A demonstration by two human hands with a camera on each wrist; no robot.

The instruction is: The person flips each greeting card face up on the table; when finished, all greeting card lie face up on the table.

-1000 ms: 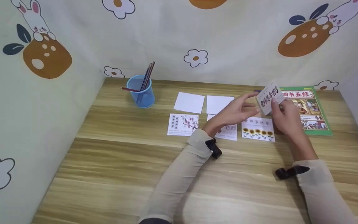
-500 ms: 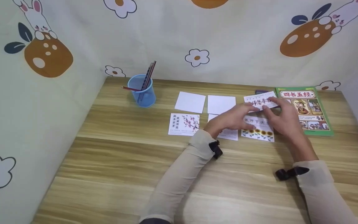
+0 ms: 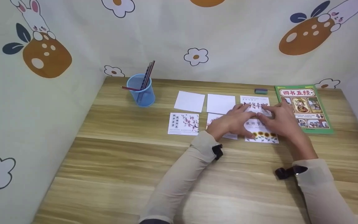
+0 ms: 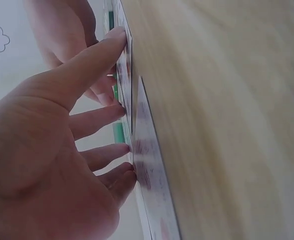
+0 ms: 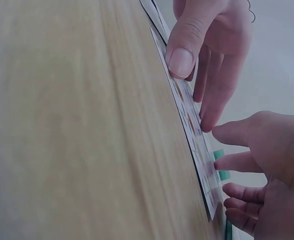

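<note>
A white card with dark brush lettering (image 3: 255, 100) lies flat in the back row, with fingertips of both hands at its lower part. Just below it is a sunflower card (image 3: 262, 139), partly covered by the hands. My left hand (image 3: 233, 123) has its fingers spread and its thumb down at the sunflower card's left edge, as the right wrist view also shows. Across from it, my right hand (image 3: 283, 121) rests its thumb and index finger where the two cards meet. Under my left hand, a pinkish card (image 3: 213, 117) is mostly hidden.
Left of the hands lie two blank white cards (image 3: 190, 101) and a blossom card (image 3: 183, 123). A blue mesh cup (image 3: 144, 98) with pencils stands farther left. Behind the right hand are a green-bordered book (image 3: 303, 107) and a small dark-and-green block (image 3: 261, 91).
The lettered card, held up and tilted by my right hand, has come down flat behind the sunflower card. The sunflower card has shifted slightly right, and my left thumb has come to its edge.
</note>
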